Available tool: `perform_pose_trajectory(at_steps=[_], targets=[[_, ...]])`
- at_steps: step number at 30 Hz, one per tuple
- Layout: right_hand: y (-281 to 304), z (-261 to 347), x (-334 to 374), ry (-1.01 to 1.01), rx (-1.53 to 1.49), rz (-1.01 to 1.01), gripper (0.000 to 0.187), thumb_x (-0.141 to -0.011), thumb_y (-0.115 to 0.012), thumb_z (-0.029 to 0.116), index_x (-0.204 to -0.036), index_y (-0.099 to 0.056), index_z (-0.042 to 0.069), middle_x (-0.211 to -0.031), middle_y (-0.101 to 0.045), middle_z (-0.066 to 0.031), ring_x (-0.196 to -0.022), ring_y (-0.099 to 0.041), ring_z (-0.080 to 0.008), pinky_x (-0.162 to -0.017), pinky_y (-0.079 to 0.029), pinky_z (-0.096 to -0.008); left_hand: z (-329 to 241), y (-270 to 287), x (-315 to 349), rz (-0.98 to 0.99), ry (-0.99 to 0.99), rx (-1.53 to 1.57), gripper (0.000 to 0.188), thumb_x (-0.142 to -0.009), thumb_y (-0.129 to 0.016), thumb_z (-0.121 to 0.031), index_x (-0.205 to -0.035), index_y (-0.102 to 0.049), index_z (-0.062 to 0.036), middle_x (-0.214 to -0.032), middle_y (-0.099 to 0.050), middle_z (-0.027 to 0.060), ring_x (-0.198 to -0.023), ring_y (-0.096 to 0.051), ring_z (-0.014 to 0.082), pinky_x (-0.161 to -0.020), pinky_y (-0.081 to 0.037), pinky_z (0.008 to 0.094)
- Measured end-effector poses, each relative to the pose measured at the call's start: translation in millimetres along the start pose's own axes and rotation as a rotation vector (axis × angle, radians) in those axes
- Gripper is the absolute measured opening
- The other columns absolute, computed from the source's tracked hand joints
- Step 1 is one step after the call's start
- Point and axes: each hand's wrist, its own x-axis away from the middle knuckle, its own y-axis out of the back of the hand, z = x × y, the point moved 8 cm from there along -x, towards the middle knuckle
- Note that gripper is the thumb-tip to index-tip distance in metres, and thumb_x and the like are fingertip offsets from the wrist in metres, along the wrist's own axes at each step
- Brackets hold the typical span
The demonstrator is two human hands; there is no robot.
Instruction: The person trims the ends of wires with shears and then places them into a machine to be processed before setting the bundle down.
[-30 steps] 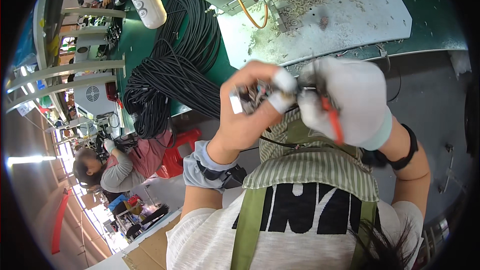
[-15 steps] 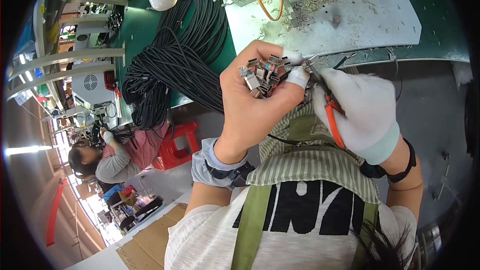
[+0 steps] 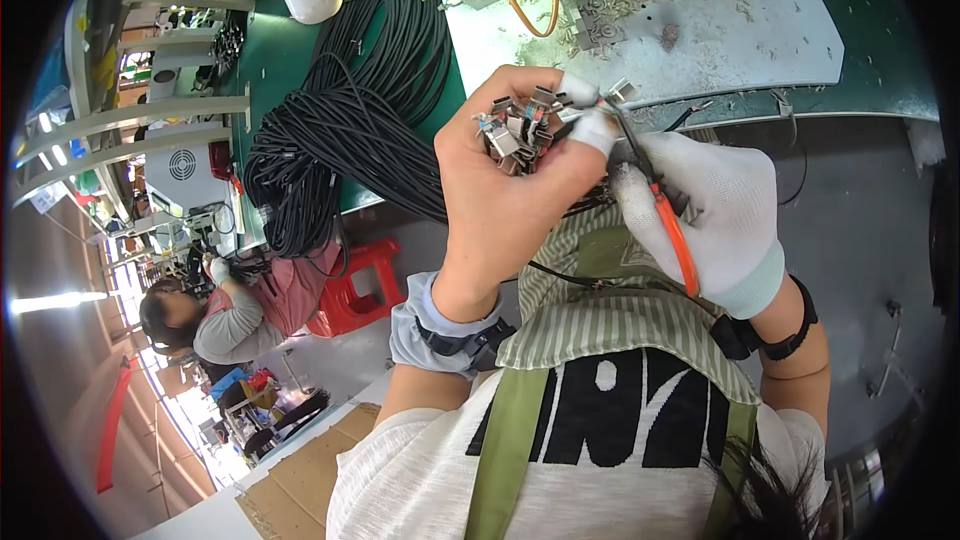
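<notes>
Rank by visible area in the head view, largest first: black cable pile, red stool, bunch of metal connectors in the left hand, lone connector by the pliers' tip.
1. Black cable pile
2. Red stool and connector bunch: too alike to rank; the bunch is nearer the camera
3. Lone connector

Your left hand [image 3: 495,195] holds a bunch of small silver metal connectors [image 3: 505,139] with coloured wires, which point in different directions. Dark metal pliers with orange-red handles [image 3: 658,198] lie slanted in your right hand [image 3: 728,205], tips just beside one separate silver metal connector [image 3: 622,91].
</notes>
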Motion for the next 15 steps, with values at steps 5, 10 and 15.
perform_pose_trajectory(at_steps=[5,10,15], targets=[[9,6,-2,0.057,0.089,-0.110,0.013,-0.076,-0.070,0.015,-0.086,-0.064,0.008,-0.060,-0.054,-0.0094,-0.050,-0.055,-0.0259,-0.047,-0.043,-0.0324,12,15,-3,-0.094,0.072,0.030,0.019,-0.073,-0.067,0.004,-0.091,-0.060,0.0008,-0.071,-0.057,-0.0045,-0.062,-0.047,-0.0008,-0.054,-0.037,0.0157],[6,4,-8,0.089,0.256,-0.171,0.014,-0.076,-0.070,0.016,-0.087,-0.064,0.008,-0.061,-0.055,-0.0094,-0.052,-0.055,-0.0263,-0.049,-0.043,-0.0332,9,6,0,-0.032,0.057,0.036,0.017,-0.073,-0.067,0.004,-0.089,-0.060,0.0011,-0.069,-0.056,-0.0051,-0.060,-0.046,-0.0007,-0.053,-0.037,0.0163],[-5,0,-3,0.079,0.289,-0.140,0.014,-0.080,-0.067,0.019,-0.086,-0.064,0.007,-0.061,-0.055,-0.0095,-0.052,-0.054,-0.0262,-0.049,-0.044,-0.0318,15,3,-2,0.037,0.063,0.002,0.015,-0.073,-0.067,0.004,-0.085,-0.059,0.0018,-0.067,-0.056,-0.0054,-0.058,-0.046,-0.0008,-0.051,-0.036,0.0164]])
